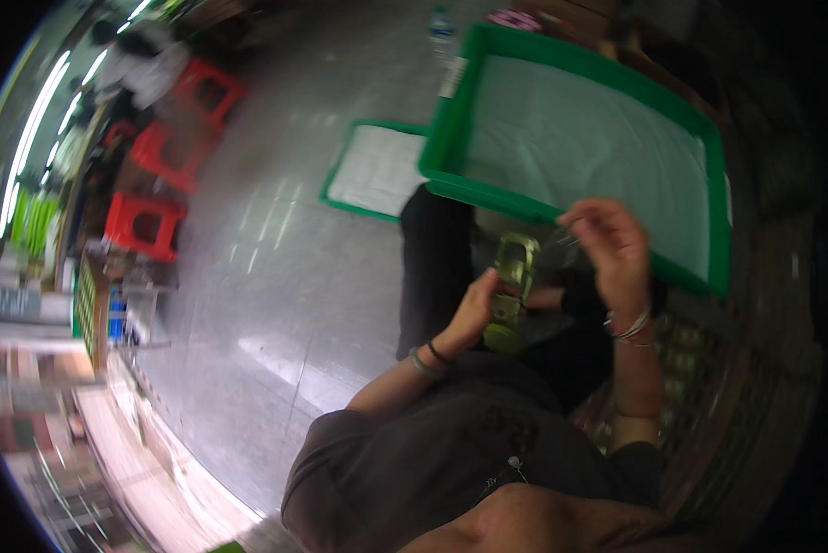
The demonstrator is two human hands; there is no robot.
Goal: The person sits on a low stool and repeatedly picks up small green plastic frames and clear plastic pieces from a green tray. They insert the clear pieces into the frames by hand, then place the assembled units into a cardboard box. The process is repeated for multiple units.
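My left hand (474, 311) is closed around a long olive-green plastic part (517, 251) with an open frame at its far end and a rounded lower end. It is held above my lap. To its right, my right hand (612, 247) is raised at the near edge of a large green tray (488, 192), fingers pinched together. Something thin and partly see-through hangs by those fingertips; blur keeps me from telling what it is. A pale sheet (580, 129) lines the inside of the tray.
A smaller green tray (340, 166) with a white lining lies left of the large one. Beyond stands a clear bottle (442, 35). Red stools (147, 226) line the left side, with a seated person (151, 69) behind. Rows of greenish parts (681, 355) lie at my right.
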